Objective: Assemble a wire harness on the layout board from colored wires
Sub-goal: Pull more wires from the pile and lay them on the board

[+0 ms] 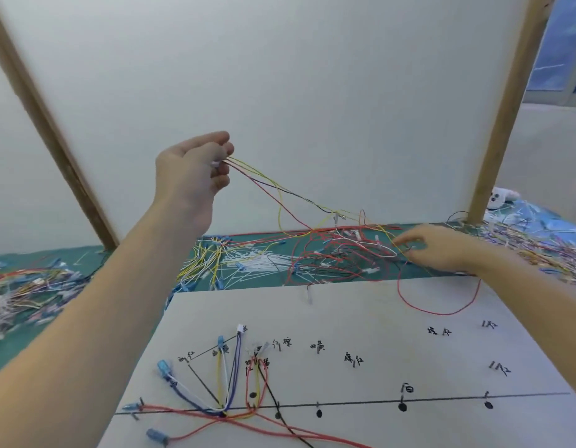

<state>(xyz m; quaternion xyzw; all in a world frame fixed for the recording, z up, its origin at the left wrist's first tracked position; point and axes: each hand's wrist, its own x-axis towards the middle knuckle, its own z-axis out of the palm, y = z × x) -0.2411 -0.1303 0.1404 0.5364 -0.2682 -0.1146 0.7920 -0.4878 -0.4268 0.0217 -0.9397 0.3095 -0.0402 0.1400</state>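
At the far left a loose pile of mixed wires (pixel 28 286) is lying on the green bench (pixel 18 347). The left hand (pixel 191 176) is raised above the bench, its fingers (pixel 220 156) pinching together on the ends of a small bundle (pixel 267 185) of yellow, red and dark wires, which is trailing down to the right into the tangle. Near the viewer, the layout board (pixel 361 334) is already carrying several routed wires (pixel 228 383) with blue terminals at its left end, while the marked positions further right are standing bare. Behind the board, yellow and white wires (pixel 222 260) are lying beside a red tangle (pixel 341 253). The right hand (pixel 438 250) is reaching into that tangle, fingers curled around a strand, though blur is making the grip hard to read. One red loop (pixel 441 305) is hanging over the board's far edge. The risk, as I judge it, is snagging: pulling the bundle higher while neighbouring strands are crossing it could drag the whole heap onto the board and be disturbing the wires already laid.
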